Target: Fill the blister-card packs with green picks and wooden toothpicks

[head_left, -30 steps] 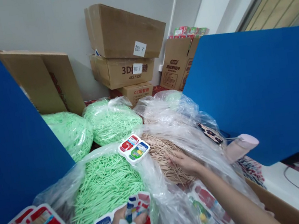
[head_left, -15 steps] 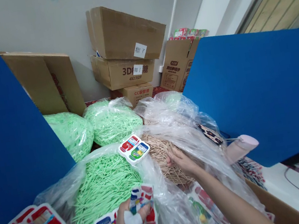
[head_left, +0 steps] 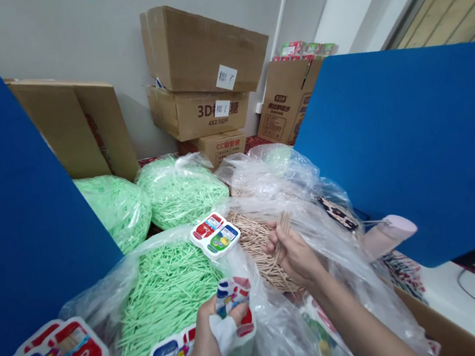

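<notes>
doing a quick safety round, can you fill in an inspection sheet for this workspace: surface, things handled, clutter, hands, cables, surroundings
Surface: mostly hidden under clear plastic bags.
Things handled: green sticks and tan sticks in opened bags; printed packs lie around them.
Clutter: pale pink container and a dark patterned item at the right.
Hands: left hand, with a white wrap near the thumb, holds a printed packet; right hand grips a small bunch of tan sticks.
Cables: one thin dark cable curves over a white surface at the right.
Surroundings: blue panels on both sides; cardboard boxes behind, before a grey wall.
</notes>
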Demonstrator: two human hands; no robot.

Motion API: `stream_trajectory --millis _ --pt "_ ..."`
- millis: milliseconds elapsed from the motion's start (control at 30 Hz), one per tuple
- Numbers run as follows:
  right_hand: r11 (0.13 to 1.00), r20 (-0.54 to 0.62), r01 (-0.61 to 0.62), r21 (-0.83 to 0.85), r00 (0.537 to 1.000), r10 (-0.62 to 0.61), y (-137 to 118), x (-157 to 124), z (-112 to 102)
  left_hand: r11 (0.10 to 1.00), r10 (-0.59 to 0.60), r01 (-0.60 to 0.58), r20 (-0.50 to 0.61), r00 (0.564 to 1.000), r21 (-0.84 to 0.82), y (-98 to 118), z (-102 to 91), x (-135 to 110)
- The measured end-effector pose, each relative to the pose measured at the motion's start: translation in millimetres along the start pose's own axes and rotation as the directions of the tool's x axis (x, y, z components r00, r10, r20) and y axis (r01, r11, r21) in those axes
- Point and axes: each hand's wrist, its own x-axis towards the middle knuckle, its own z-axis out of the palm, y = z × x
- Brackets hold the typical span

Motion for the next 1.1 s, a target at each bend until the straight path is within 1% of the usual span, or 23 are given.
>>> stream_trajectory --millis 100,167,233,333,433,533,600,700,767,833,867,933,1033,1100 --pt "0.991 0.008 0.11 0.073 0.994 -0.111 -20.3 -15.7 32.7 0.992 0.118 -0.119 0.01 0.993 0.034 11.7 5.9 4.3" --pt "0.979 0.033 0.198 0.049 0.979 -0.2 -26.3 -23.9 46.8 0.978 0.188 -0.187 -0.002 0.982 0.097 18.1 8.1 6.9" --pt "0.963 0.064 0.27 -0.017 0.961 -0.268 -26.2 -29.3 54.6 0.958 0.242 -0.234 -0.026 0.97 0.165 21.4 9.0 9.5" --pt "0.935 0.08 0.339 -0.105 0.94 -0.332 -19.6 -33.2 58.8 0.929 0.296 -0.274 -0.053 0.954 0.248 20.3 10.1 13.7" --pt "0.893 0.106 0.382 -0.238 0.924 -0.367 -13.0 -35.9 59.1 0.901 0.329 -0.3 -0.043 0.943 0.315 17.9 12.8 17.5" --pt "0.809 0.133 0.404 -0.427 0.913 -0.386 -8.1 -40.4 58.5 0.887 0.34 -0.317 -0.011 0.94 0.335 22.1 17.5 19.5" --pt "0.794 0.122 0.38 -0.475 0.922 -0.368 -4.1 -43.2 57.3 0.874 0.374 -0.352 -0.001 0.927 0.334 28.6 21.0 20.4" --pt "0.789 0.111 0.344 -0.509 0.935 -0.336 2.8 -44.5 51.0 0.84 0.456 -0.432 0.006 0.89 0.328 37.8 25.0 23.3" --pt "0.743 0.149 0.36 -0.565 0.93 -0.337 5.6 -43.4 42.9 0.822 0.485 -0.459 0.009 0.874 0.337 40.0 25.9 26.5" --pt "0.692 0.207 0.372 -0.618 0.927 -0.314 5.2 -41.8 33.1 0.811 0.496 -0.467 0.01 0.869 0.352 38.9 25.5 30.1" --pt "0.684 0.227 0.369 -0.63 0.929 -0.293 3.6 -41.2 28.6 0.81 0.495 -0.467 0.013 0.869 0.354 37.6 25.2 31.8" --pt "0.705 0.232 0.347 -0.618 0.938 -0.258 -1.6 -40.1 22.0 0.818 0.481 -0.46 0.029 0.877 0.346 34.6 25.2 34.4" --pt "0.772 0.183 0.283 -0.569 0.959 -0.217 -10.4 -37.3 18.7 0.838 0.441 -0.437 0.066 0.895 0.326 31.9 27.8 37.3" --pt "0.813 0.145 0.227 -0.536 0.974 -0.175 -14.4 -32.9 18.2 0.842 0.43 -0.434 0.089 0.898 0.321 31.7 30.7 39.5"
